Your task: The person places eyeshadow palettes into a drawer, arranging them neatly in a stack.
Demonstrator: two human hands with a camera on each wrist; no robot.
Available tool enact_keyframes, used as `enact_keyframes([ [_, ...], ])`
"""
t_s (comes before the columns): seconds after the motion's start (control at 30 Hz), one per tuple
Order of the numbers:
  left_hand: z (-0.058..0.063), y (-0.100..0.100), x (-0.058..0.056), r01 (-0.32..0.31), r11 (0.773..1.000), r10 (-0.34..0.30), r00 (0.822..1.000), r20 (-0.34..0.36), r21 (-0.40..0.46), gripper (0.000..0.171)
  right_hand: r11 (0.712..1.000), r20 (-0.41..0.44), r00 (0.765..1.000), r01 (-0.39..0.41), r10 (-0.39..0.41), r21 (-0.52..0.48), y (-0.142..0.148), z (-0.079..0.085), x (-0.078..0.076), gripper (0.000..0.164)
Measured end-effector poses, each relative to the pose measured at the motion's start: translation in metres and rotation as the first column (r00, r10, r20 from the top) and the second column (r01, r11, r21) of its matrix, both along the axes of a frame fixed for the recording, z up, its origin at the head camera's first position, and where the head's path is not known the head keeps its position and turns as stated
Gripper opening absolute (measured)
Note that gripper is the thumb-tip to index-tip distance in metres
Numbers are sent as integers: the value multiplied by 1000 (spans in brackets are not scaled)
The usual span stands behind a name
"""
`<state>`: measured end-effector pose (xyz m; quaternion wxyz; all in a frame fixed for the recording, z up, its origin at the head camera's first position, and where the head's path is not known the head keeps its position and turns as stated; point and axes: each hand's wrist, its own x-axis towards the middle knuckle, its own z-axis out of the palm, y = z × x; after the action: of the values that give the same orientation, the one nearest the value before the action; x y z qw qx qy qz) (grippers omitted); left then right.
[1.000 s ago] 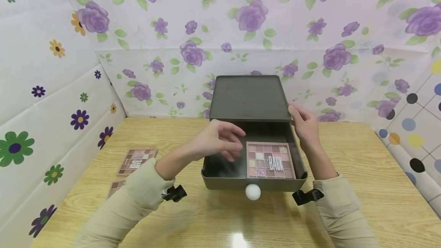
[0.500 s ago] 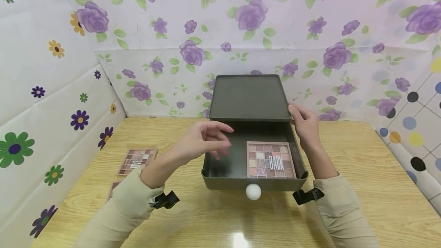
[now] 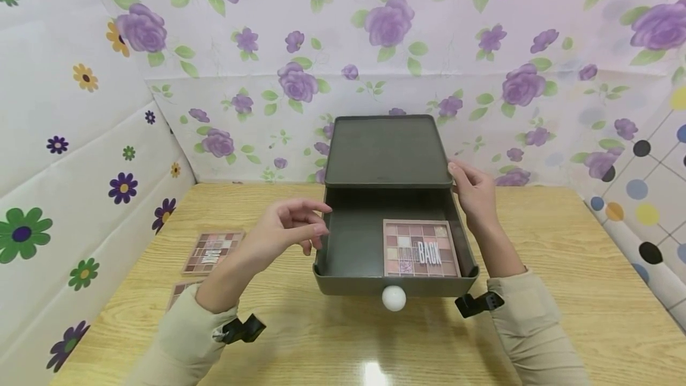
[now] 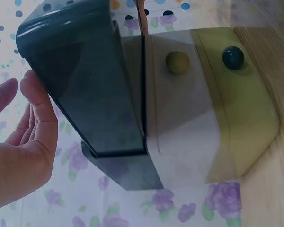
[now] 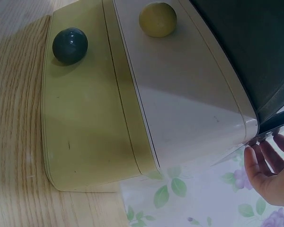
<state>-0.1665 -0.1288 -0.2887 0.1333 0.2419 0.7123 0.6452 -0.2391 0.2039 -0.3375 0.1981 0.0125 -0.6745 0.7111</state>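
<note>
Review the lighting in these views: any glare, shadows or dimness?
Head: bright, with a white glare spot on the near tabletop; left wrist: dimmer, shading across the pale drawer front; right wrist: also dim, a shadow on that front and a highlight on the dark knob.

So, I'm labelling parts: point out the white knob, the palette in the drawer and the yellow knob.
White knob (image 3: pixel 393 298): head view, rounded front.
Palette (image 3: pixel 420 249): head view, middle of cover.
Yellow knob (image 5: pixel 157 20): right wrist view, rounded front.

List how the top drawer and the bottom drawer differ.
The top drawer is pulled open; the bottom drawer is shut.
The top drawer is dark; the bottom drawer is yellow.
The top drawer has a white knob; the bottom drawer, a dark knob.
Both knobs are round.
</note>
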Motion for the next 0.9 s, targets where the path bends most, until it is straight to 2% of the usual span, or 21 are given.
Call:
enact_keyframes([
  [0.17, -11, -11, 0, -10, 1000, 10, 1000, -1, 1, 34, 1000, -2, 1000, -1, 1, -20, 0, 0, -1, 30],
  [0.37, -22, -21, 0, -20, 1000, 21, 999, -27, 18, 24, 999, -8, 1000, -3, 3, -54, 0, -1, -1, 11],
  [0.43, -25, -23, 0, -32, 999, 32, 999, -26, 7, 21, 999, -11, 1000, -3, 2, -54, 0, -1, -1, 10],
  [0.77, -41, -42, 0, -94, 995, 93, 995, -47, -24, 21, 998, -17, 1000, -2, 1, -65, -1, -2, -2, 12],
  [0.9, -48, -52, -1, -101, 995, 100, 994, -53, -27, 20, 999, 3, 1000, 14, -14, -33, 0, -1, -2, 23],
])
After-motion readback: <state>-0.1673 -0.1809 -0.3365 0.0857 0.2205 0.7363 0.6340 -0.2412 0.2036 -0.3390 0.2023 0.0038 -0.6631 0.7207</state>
